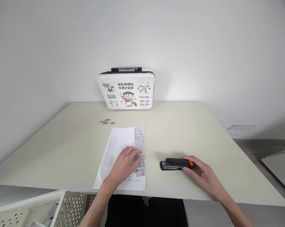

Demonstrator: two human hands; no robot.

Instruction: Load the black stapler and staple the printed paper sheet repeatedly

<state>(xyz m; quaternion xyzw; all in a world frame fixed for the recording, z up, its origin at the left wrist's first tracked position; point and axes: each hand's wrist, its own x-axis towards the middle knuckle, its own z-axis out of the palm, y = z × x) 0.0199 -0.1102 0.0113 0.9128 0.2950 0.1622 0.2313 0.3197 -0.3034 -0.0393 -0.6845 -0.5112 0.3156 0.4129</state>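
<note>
A white sheet of paper [117, 140] lies near the front edge of the table, with dense rows of staples or staple-like marks [139, 138] along its right side. My left hand [124, 162] rests on the paper, thumb and fingers apart, fingertips over those rows. To the right of the sheet sits a black stapler [176, 162] with an orange part at its rear end. My right hand [202, 175] grips that rear end between thumb and fingers. The stapler's front points left, towards the paper, without touching it.
Several grey staple strips [106, 122] lie beyond the paper. A white case [133, 91] with cartoon pictures and a black handle leans against the wall. Below the table's front left stands a perforated plastic basket [71, 208] with things inside. A wall plate [241, 127] is at the right.
</note>
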